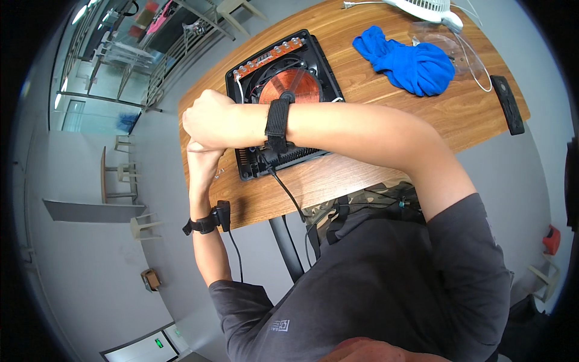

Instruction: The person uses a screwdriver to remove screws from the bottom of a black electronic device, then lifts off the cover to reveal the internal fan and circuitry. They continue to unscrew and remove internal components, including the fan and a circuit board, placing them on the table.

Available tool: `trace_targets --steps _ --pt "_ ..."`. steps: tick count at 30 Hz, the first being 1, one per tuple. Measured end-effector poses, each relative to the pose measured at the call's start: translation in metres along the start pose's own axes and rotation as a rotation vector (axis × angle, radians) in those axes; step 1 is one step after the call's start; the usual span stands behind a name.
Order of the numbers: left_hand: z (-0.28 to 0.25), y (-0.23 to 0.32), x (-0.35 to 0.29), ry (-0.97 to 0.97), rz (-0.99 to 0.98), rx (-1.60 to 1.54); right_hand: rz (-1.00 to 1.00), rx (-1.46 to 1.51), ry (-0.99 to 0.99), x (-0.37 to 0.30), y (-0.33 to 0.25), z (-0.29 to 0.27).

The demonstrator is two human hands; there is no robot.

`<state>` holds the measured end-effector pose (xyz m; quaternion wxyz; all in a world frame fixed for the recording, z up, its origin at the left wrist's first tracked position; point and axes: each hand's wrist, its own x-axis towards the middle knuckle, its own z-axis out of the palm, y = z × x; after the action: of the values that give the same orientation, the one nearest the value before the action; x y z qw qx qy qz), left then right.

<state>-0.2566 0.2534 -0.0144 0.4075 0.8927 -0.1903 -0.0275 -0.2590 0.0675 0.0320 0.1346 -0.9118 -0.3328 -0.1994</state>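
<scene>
My right arm reaches across from the right, and my right hand (pixel 208 119) is closed in a fist at the table's left edge. Below it, my left hand (pixel 204 158) meets the right one; its fingers are mostly hidden. Whatever lies between the two hands is out of sight. Beside them is an opened induction cooker (pixel 330 81) in a black casing, partly covered by my right forearm. Its copper coil (pixel 289 83) and an orange circuit board (pixel 268 59) are exposed. Both wrists wear black straps with cables.
Small pale bits (pixel 219 173) lie near the cooker on the wooden table (pixel 356 172). Farther right are a bunched blue cloth (pixel 416 65), a clear plastic bag (pixel 463 53), a white fan (pixel 428 11) and a long black bar (pixel 508 105). A black cable (pixel 288 193) hangs over the front edge.
</scene>
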Motion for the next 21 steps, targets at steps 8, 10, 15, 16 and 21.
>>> trace_targets --steps 8,10,15,16,21 --pt "0.002 -0.006 -0.001 -0.031 0.04 -0.036 -0.065 -0.058 0.073 -0.001 0.002 0.014" --pt "-0.005 -0.01 -0.001 -0.07 0.064 -0.074 -0.071 -0.04 0.067 -0.003 0.004 0.014" --pt "-0.001 -0.011 0.004 -0.043 0.036 0.024 -0.028 -0.032 0.077 -0.004 0.002 0.008" --pt "0.001 -0.011 0.006 -0.054 -0.003 0.048 -0.017 -0.025 0.093 -0.003 0.003 0.008" --pt "0.02 0.009 0.001 0.055 0.129 -0.115 -0.019 -0.02 0.079 -0.004 0.005 0.011"
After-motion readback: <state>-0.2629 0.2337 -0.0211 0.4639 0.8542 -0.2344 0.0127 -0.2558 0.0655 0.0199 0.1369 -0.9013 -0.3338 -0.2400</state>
